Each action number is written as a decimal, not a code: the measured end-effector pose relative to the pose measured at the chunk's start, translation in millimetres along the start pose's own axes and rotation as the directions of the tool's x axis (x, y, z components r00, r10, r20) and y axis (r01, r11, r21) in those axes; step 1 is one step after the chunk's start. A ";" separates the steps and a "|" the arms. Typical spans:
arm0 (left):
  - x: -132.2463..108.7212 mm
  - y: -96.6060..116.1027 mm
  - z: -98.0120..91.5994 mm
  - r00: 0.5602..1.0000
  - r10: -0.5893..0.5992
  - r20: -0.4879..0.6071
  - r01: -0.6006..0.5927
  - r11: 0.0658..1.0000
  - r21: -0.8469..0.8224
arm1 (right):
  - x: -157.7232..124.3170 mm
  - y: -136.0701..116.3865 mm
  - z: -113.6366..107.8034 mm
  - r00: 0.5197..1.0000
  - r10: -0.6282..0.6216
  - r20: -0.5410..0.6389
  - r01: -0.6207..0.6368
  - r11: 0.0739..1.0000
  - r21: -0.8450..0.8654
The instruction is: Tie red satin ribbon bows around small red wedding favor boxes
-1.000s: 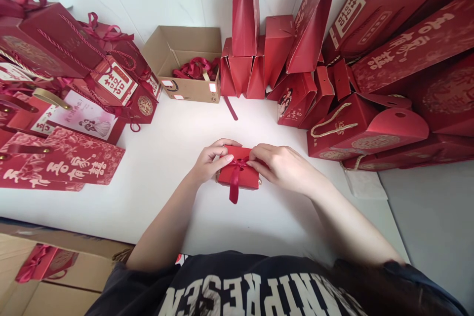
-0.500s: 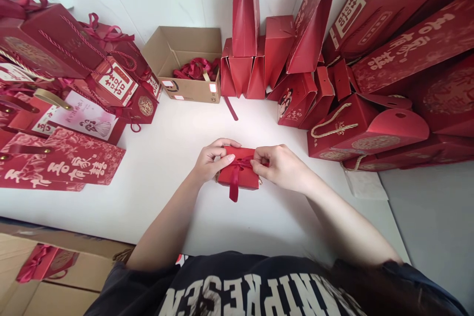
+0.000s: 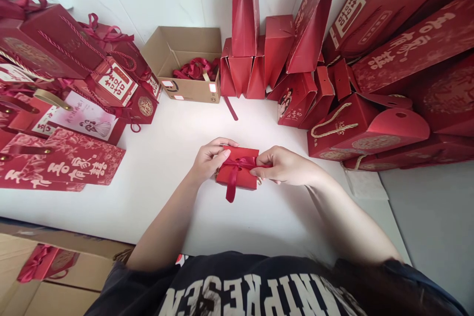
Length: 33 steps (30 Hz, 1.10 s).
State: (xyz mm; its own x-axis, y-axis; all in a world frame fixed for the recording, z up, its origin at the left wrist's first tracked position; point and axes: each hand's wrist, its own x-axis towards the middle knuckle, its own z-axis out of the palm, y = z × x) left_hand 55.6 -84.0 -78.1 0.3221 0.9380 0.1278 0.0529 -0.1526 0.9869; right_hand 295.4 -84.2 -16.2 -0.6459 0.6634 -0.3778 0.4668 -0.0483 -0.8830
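A small red gift box [image 3: 246, 180] is between my hands over the white table. Dark red ribbon [image 3: 232, 183] crosses its top, knotted in the middle, and one tail hangs down the near side. My left hand [image 3: 212, 160] grips the box's left end, thumb on top and fingers at the far edge. At the right end, my right hand [image 3: 283, 165] is closed with thumb and fingers pinching the box's edge; the ribbon runs in under these fingers. Bits of twisted cord show at both ends of the box. Its underside is hidden.
A cardboard box [image 3: 190, 90] of loose red ribbon stands at the back, with a ribbon strip [image 3: 231, 108] beside it. Finished red gift boxes [image 3: 138, 108] are stacked on the left. Folded red boxes [image 3: 242, 76] and larger gift boxes [image 3: 363, 128] crowd the back and right.
My right hand has gone from pinching the ribbon near the knot to holding the box's right end. My left thumb has slid left, and the box has shifted slightly left.
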 end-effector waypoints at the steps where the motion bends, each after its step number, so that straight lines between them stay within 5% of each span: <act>1: 0.0 0.3 0.6 1.000 0.003 -0.004 -0.003 1.000 0.007 | 0.5 1.0 -1.0 1.000 0.006 0.016 -0.006 1.000 -0.003; 12: 0.6 3.9 5.1 1.000 0.022 0.012 -0.022 1.000 0.021 | 0.3 -1.0 -3.7 0.991 0.089 0.104 -0.098 0.992 0.080; 18: 0.6 1.4 -1.0 0.996 0.071 0.049 -0.076 0.991 0.110 | 2.5 3.4 -4.1 0.987 0.125 0.101 -0.125 0.992 -0.003; 25: -0.7 3.3 1.1 0.998 0.004 0.067 -0.008 0.999 0.053 | -9.5 7.4 -34.3 0.949 0.164 0.269 -0.117 0.976 -0.181; 29: -1.3 9.3 1.0 0.994 -0.014 0.111 0.010 0.999 0.041 | -17.9 16.2 -49.1 0.992 0.054 0.118 -0.002 0.915 -0.404; 33: -2.0 17.1 0.0 0.985 -0.044 0.168 0.023 0.992 0.127 | -11.9 15.8 -42.7 0.978 -0.182 -0.098 0.136 0.924 -0.357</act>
State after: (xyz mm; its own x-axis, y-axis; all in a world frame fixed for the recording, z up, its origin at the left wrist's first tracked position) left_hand 55.8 -88.5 -61.6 0.4733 0.8785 0.0658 0.1799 -0.1694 0.9690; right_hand 336.3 -60.9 -13.7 -0.6576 0.7312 -0.1816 0.5593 0.3123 -0.7679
